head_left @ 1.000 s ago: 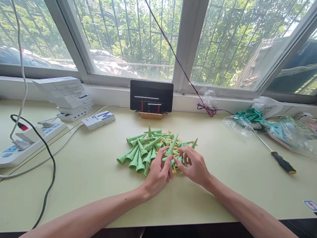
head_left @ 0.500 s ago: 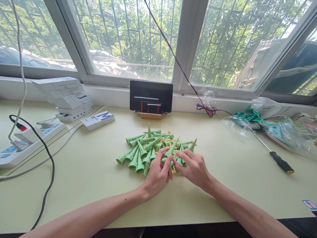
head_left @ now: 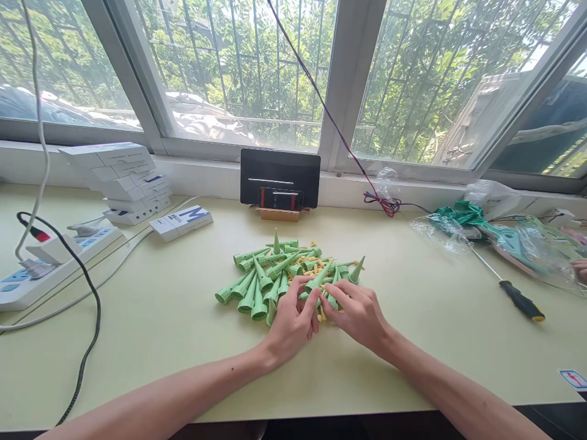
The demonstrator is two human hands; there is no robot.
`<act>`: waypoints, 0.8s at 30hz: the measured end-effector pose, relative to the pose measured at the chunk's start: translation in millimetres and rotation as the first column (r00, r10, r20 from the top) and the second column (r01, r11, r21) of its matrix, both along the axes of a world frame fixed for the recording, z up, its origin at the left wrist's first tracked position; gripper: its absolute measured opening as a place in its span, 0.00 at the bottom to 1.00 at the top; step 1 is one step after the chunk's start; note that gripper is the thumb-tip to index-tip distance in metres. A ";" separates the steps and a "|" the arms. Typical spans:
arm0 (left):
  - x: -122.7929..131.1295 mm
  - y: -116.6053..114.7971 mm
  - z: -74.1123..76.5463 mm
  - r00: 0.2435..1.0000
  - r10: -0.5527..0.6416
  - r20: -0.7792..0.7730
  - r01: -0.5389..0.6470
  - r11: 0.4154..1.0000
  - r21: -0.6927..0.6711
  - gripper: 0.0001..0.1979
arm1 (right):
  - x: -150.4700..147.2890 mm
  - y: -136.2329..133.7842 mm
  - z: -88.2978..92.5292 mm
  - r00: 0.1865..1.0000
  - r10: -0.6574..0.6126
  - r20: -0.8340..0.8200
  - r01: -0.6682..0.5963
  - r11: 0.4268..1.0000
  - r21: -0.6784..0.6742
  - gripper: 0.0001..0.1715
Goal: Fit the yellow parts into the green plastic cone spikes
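Between my fingers is a green plastic watering spike [head_left: 320,276], its point tilted up and away. My left hand [head_left: 292,318] is closed around its wide end. My right hand [head_left: 360,308] pinches at the same end, near a small yellow piece [head_left: 324,288]; the fingertips hide most of what they grip. A pile of green spikes [head_left: 247,296] lies to the left of and behind my hands, several with their hollow ends facing me. Small yellow plastic pieces [head_left: 310,265] are scattered among the spikes, some partly under my hands.
A phone [head_left: 280,199] leans on a dark tablet [head_left: 280,168] by the window. White boxes [head_left: 132,183] and a power strip [head_left: 98,241] with cables stand left. On the right lie a screwdriver [head_left: 521,299] and plastic bags [head_left: 518,241]. Part of another person's hand [head_left: 580,270] shows at the right edge.
The held spike has tipped slightly lower, and my right fingers have shifted a little at its wide end. More of the other person's hand shows at the right edge.
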State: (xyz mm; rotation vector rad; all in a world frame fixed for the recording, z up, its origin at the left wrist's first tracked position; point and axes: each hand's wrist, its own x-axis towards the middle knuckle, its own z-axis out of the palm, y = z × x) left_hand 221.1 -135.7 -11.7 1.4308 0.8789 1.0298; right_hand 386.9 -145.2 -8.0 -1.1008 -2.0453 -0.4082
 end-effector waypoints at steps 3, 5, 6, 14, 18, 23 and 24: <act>0.4 0.0 0.7 1.000 -0.001 0.004 0.001 1.000 -0.004 0.17 | 0.0 -0.1 -0.6 1.000 0.000 -0.007 0.000 1.000 -0.016 0.06; 0.4 -0.2 1.5 1.000 -0.004 0.006 0.004 1.000 -0.005 0.17 | 0.3 -0.1 -0.9 1.000 0.004 -0.011 -0.004 1.000 -0.023 0.06; 0.3 -0.5 1.8 1.000 -0.003 0.007 0.003 1.000 -0.004 0.17 | 0.4 0.0 -1.0 1.000 0.005 -0.012 -0.005 1.000 -0.027 0.06; -0.6 -1.4 0.7 1.000 -0.013 -0.019 0.014 1.000 0.009 0.17 | -0.8 -0.8 1.4 0.998 0.022 -0.066 -0.027 0.997 -0.070 0.09; -1.0 -1.4 0.9 0.999 -0.024 -0.026 0.024 1.000 0.008 0.16 | -1.5 -1.0 2.5 0.990 0.036 -0.135 -0.052 0.991 -0.121 0.11; -0.9 -2.5 2.9 0.999 -0.042 -0.013 0.042 0.999 0.002 0.17 | -1.4 -1.1 1.2 0.969 0.039 -0.243 -0.097 0.968 -0.231 0.12; -0.9 -2.6 3.1 0.999 -0.046 -0.015 0.046 0.999 0.001 0.17 | -1.3 -1.1 1.0 0.964 0.040 -0.262 -0.108 0.962 -0.251 0.12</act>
